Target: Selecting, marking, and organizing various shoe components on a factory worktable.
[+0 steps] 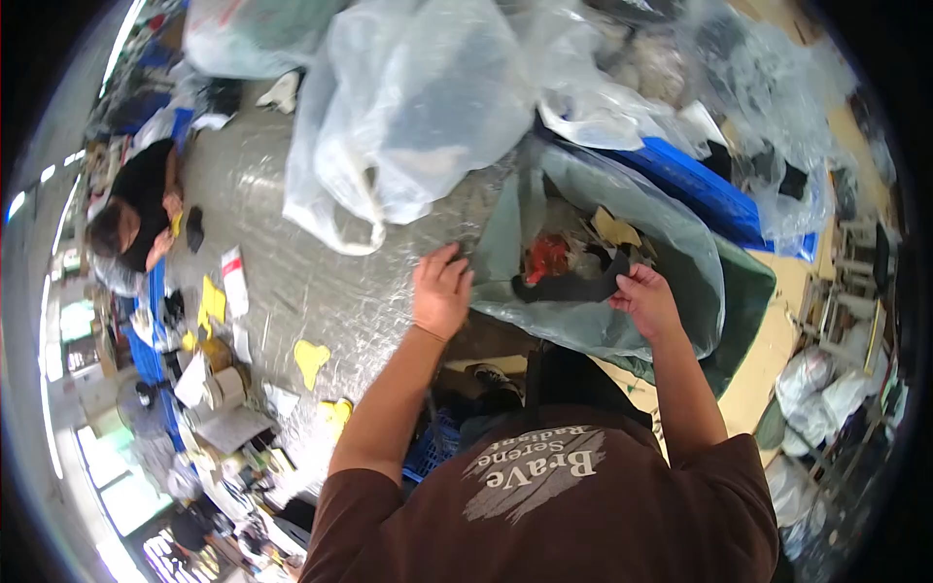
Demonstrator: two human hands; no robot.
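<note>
My right hand [646, 303] pinches the end of a curved black piece of sheet material [573, 289], possibly cloth or foam. The piece hangs over the mouth of a grey-green plastic bag [685, 228]. Inside the bag lie a crumpled red scrap [547, 257], a tan scrap [616, 229] and other bits I cannot make out. Beside the bag's left rim, my left hand [442, 291] is at the tabletop's edge, holding nothing, its fingers loosely bent and apart.
Large translucent plastic bags [418, 107] fill the far side of the worktable [262, 160]. A blue crate [680, 180] stands behind the open bag. Yellow pieces [311, 361] lie to the left. Another person [141, 214] works at the table's far left. Stools [846, 301] stand at right.
</note>
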